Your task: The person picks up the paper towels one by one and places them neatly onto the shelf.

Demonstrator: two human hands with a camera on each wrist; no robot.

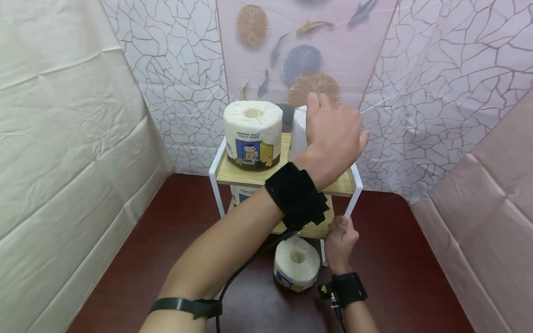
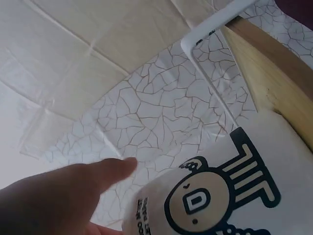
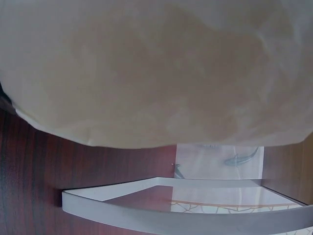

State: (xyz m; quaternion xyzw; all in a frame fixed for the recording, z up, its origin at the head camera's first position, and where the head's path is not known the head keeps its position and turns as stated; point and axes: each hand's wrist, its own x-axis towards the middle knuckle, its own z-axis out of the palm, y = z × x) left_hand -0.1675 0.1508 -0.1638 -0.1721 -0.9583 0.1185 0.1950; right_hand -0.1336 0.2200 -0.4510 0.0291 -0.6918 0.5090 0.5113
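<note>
Standing on the top shelf [image 1: 237,175] and partly hidden by the left hand [image 1: 333,136], the covered toilet roll [image 1: 298,132] probably calls for thumb and fingers spread evenly round its wrapper, with a light squeeze so the soft side keeps its shape. The left hand is open, its fingers extended and its thumb apart from the roll in the wrist view; whether the fingertips touch is unclear. Lower down, the right hand [image 1: 341,240] grips the white leg [image 1: 354,202], which should help steady the rack; keeping that hold firm seems wise. Left of the left hand stands an upright roll [image 1: 253,136]; below it, just beside the right hand, a lower roll [image 1: 296,264] rests on the table [image 1: 399,259].
</note>
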